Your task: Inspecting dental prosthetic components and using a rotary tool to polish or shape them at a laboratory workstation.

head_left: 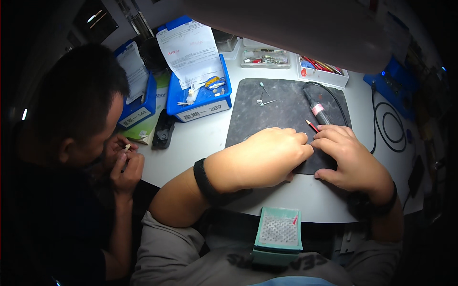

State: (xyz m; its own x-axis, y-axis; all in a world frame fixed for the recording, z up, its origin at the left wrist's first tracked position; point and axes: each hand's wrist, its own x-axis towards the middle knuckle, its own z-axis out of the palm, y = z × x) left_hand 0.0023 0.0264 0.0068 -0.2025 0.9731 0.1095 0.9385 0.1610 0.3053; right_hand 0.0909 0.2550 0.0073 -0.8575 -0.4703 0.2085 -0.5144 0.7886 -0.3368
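Red pencil point(311, 126), thin, light, stiff, point probably brittle so best held mid-shaft, lies on the dark mat point(281, 107) at the fingertips of both hands, left hand point(267, 155) and right hand point(346, 155) curled together, grip contents hidden, handpiece point(317, 108) just beyond on the counter point(200, 138).

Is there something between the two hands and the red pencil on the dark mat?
Nothing visible. The red pencil lies on the mat right at the fingertips of the left hand and right hand.
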